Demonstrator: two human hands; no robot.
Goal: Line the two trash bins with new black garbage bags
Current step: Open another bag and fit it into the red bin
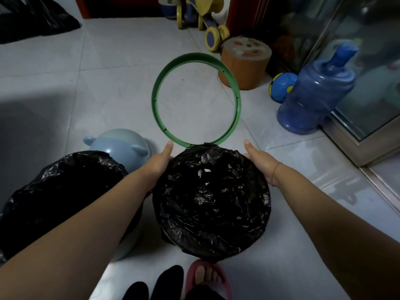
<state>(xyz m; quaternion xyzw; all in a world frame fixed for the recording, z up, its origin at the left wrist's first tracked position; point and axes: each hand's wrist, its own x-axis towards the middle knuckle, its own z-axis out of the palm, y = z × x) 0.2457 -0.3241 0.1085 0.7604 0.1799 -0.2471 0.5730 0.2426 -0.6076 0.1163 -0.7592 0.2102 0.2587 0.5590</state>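
Observation:
A round bin stands on the floor in front of me, lined with a black garbage bag (pixel 212 198) folded over its rim. My left hand (pixel 159 163) presses the bag against the bin's left side and my right hand (pixel 263 162) holds the right side, thumbs up. Behind the bin a green rim ring (pixel 155 94) is tipped upright, hinged at the bin's far edge. On the left a second bin (pixel 65 191), pale blue at its base, also carries a black bag over its top.
A pale blue lid with ears (pixel 121 141) lies behind the left bin. A blue water jug (pixel 313 94), a blue-yellow ball (pixel 281 85), a brown stool (pixel 244 61) and a toy scooter (pixel 205 20) stand at the right and back. Another black bag (pixel 32 18) lies far left. My feet (pixel 203 280) are below.

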